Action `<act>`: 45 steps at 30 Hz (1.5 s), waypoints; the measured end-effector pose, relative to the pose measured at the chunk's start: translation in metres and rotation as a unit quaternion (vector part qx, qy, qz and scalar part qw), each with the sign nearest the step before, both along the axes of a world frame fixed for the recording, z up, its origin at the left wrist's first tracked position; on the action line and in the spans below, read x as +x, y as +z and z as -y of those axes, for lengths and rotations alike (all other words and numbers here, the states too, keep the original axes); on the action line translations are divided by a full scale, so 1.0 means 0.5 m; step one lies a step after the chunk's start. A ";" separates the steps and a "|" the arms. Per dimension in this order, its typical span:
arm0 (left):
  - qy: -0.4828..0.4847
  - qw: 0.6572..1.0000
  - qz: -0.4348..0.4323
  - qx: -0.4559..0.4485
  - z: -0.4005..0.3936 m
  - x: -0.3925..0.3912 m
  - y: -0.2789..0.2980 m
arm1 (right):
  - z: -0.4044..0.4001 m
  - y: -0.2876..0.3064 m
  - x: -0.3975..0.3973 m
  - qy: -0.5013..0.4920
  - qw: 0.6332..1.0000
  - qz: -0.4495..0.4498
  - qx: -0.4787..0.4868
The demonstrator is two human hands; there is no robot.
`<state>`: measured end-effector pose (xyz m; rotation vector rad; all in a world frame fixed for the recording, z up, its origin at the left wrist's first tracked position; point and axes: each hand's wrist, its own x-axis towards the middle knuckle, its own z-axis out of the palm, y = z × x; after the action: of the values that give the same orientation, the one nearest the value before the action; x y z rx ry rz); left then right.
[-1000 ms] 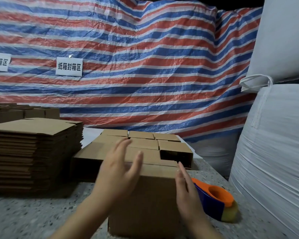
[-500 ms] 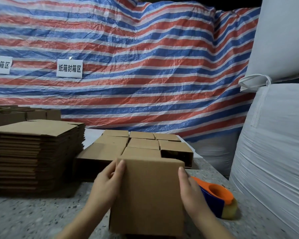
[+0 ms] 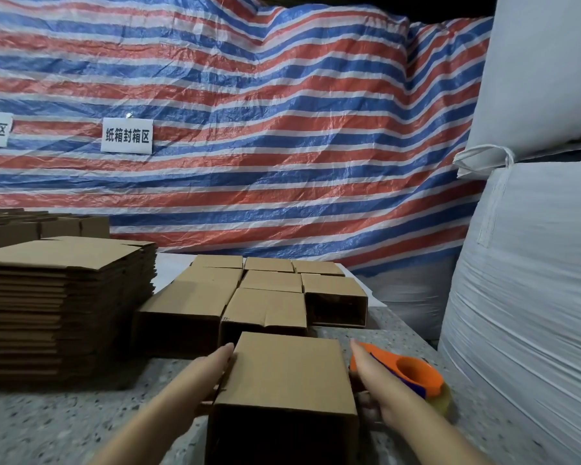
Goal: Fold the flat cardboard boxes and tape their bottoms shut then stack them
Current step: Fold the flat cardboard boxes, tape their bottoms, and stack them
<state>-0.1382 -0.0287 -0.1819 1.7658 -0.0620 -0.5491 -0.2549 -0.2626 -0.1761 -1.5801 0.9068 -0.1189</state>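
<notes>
Now the step in hand looks like stacking: a folded box is being set down with the others. At the left edge of the worktop (image 3: 64,421) sits a tall pile of flat boxes (image 3: 64,297), thin brown sheets with ridged edges, not folded yet. Just right of it, toward the back edge, is a group of folded boxes (image 3: 249,297), lying on their sides in neat rows, some showing dark open mouths. Near the front edge is the box (image 3: 285,374), plain stiff brown card with square corners, lying on its side with its open mouth facing the person. The left hand (image 3: 212,367) lies flat along its left side, fingers straight, grip released. The right hand (image 3: 366,367) lies along its right side, fingers straight too, grip released. Just beside that hand rests a tape holder (image 3: 413,374), smooth orange and blue plastic with a round hole. At the far right stand big white sacks (image 3: 524,297), soft and bulging. Next, I think both hands must slide the box forward until it touches the group, lined up straight.
</notes>
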 end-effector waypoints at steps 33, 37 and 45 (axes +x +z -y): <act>-0.311 0.745 0.441 0.393 0.459 0.229 0.081 | 0.413 0.082 0.243 -0.063 0.991 0.120 -0.017; -0.307 0.693 0.470 0.452 0.452 0.235 0.060 | 0.424 0.030 0.256 -0.037 0.994 0.099 -0.026; -0.270 0.693 0.549 0.381 0.382 0.178 0.040 | 0.427 -0.008 0.273 -0.042 0.992 0.111 -0.036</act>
<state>-0.0491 -0.2195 -0.1617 2.6838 -1.4173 0.2487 -0.1185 -0.4763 -0.1803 -1.5606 0.8012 -0.3831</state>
